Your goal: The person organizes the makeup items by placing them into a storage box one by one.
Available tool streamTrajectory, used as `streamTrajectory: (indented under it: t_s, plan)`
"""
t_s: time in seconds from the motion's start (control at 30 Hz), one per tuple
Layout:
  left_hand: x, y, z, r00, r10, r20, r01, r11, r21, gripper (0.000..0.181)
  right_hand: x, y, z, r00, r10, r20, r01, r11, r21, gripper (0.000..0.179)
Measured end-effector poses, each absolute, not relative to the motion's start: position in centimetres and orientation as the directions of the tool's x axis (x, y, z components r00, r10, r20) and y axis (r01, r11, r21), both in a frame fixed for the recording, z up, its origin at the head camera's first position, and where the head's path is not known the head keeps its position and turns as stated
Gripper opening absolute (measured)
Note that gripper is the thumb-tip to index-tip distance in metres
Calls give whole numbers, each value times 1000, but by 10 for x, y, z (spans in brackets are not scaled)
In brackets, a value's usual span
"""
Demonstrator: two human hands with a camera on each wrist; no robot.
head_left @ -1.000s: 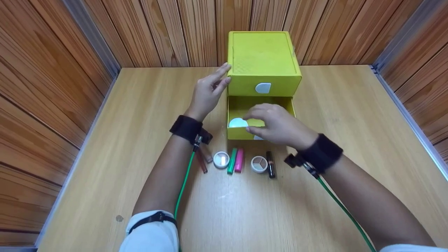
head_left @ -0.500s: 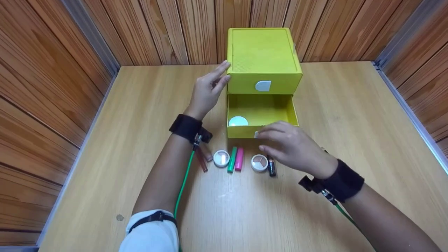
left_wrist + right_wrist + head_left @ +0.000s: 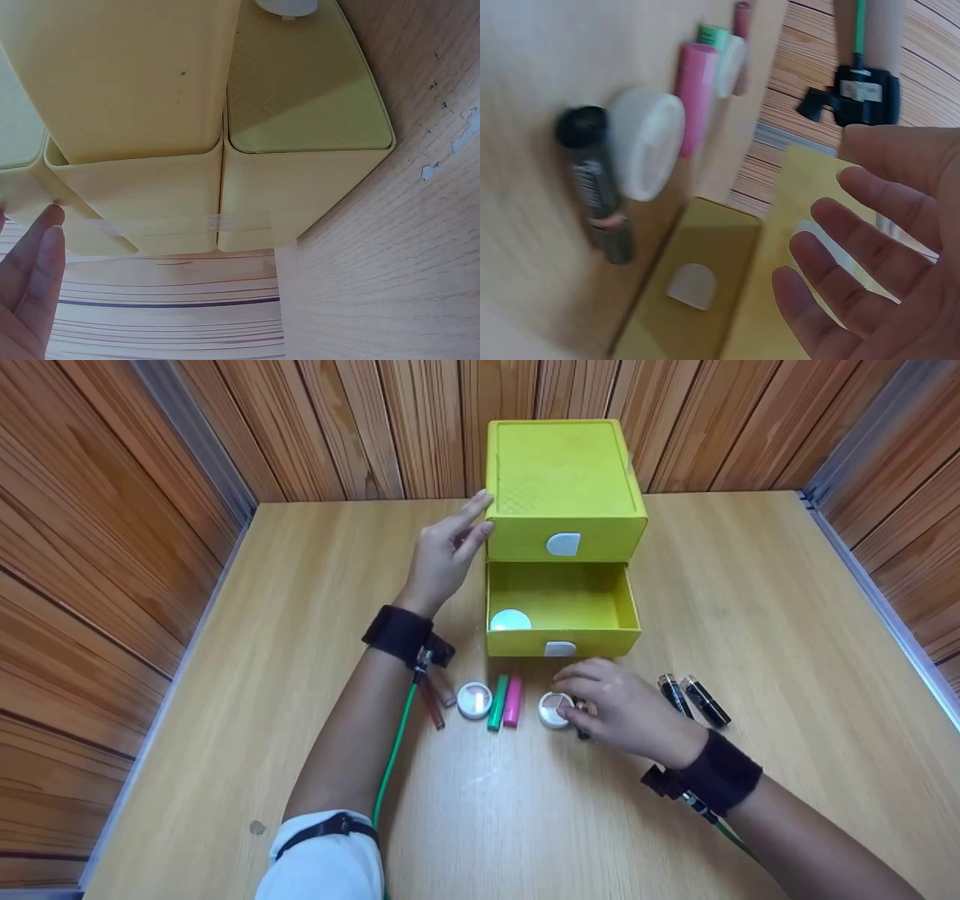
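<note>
A yellow two-drawer box (image 3: 566, 472) stands at the back of the table, its lower drawer (image 3: 517, 643) pulled out. Inside that drawer's left front corner lies a white disc (image 3: 511, 620). My left hand (image 3: 442, 556) touches the box's left side with extended fingertips. Over a round three-pan makeup compact (image 3: 551, 711) and a black tube (image 3: 592, 180) hovers my right hand (image 3: 626, 709), thumb and fingers apart. The right wrist view shows its fingers (image 3: 862, 262) spread with nothing between them. In the head view the hand partly covers the tube.
Left of the compact lie a pink tube (image 3: 512, 701), a green tube (image 3: 498, 703), another round compact (image 3: 475, 700) and reddish slim tubes (image 3: 432, 703). Two black tubes (image 3: 705, 701) lie beyond my right wrist. Wood-panelled walls (image 3: 337, 427) border the table.
My right hand has moved from over the open drawer down to the compact and black tube, uncovering the drawer and the two black tubes at right. The left hand stays on the box.
</note>
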State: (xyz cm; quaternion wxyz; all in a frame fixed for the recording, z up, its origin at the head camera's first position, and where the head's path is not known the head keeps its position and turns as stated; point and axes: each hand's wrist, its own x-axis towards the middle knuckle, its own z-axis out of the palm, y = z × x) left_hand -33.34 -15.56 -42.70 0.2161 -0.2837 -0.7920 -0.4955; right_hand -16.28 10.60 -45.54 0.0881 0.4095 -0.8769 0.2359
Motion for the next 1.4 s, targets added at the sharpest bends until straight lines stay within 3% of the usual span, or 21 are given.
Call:
streamTrajectory:
  t_s: [0.53,1.17,1.4]
  plan:
    - [-334,-156,-428,-729,242,640,679,364,637,41,-170,101,-489,-770,-630,101,-619,700,-356,38]
    - [-333,-156,-428,-752,241,613,656,354,667,41,-173,96,-501,-733,-666,139,-664,654,-364,35]
    - [-334,-156,-429,-743,240,625,667,344,661,41,-170,97,-493,-681,-701,212,-725,603,-332,32]
